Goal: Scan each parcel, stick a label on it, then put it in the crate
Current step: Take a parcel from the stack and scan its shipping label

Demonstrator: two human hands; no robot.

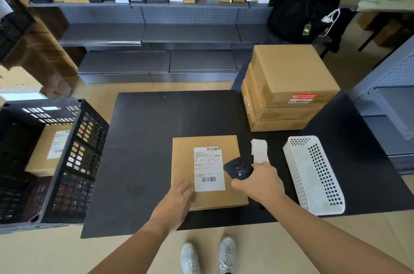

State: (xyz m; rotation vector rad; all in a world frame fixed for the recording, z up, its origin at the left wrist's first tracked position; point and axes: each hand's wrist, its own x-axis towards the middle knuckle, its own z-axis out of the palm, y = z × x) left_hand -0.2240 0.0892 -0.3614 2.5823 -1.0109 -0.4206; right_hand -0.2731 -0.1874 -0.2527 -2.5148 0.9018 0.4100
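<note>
At the far left, beside the table, the black crate [85,150] stands open with one packed parcel [48,150] lying inside, white label up. On the black table [145,139], near its front edge, lies the flat cardboard parcel [183,157] in hand. The left hand [177,197] rests on its near-left corner with fingers laid flat and loose, gripping nothing, just pinning the box down. The shipping label [209,168] sits face up in the middle of the lid, with one barcode at its far edge and one near its front edge. Just right of the label, the right hand [259,182] is wrapped round a black handheld scanner [237,169], whose head is turned left toward the label and hovers over the box's right side.

This looks like the scan step. To do it well, the left palm should stay clear of the near barcode, which it is close to. The scanner's window should be aimed square at one barcode only, so the other is not read instead. Pinning the box flat should help the read.

Further right, a small pile of loose labels [259,150] lies just beyond the right hand, within easy reach for the sticking step. Then comes a white perforated basket [313,175], and at the far right corner a stack of parcels [289,85] waits.
</note>
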